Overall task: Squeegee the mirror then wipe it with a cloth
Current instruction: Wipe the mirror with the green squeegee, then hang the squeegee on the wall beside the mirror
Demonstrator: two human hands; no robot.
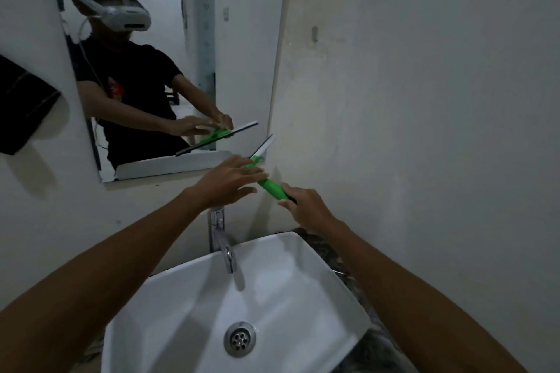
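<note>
Mirror (169,63) hangs on the wall ahead and up-left of both my hands, its lower edge just beyond my left fingertips. Head view, the only one: my right hand (306,209) is clenched around the rear end of the green squeegee (266,182), handle running forward and left from it, the blade rising past my left hand toward the mirror's lower right corner. The blade looks just short of the glass; I cannot tell for sure whether it touches. My left hand (233,179) lies flat, fingers spread and released, over the head of the squeegee, steadying rather than gripping, as far as I can judge. Judgement: squeegee step in hand. To do it well, I should set the whole rubber edge flat to the glass, keep even pressure, draw in one straight overlapping pass, and keep my left hand off the glass. A dark cloth (24,106) hangs on the wall well left of my left hand, not yet touched. Containers: the white sink (306,291) sits below my forearms; it holds nothing visible, only the drain (240,339) at its bottom, with the tap (222,245) standing between my forearms.
</note>
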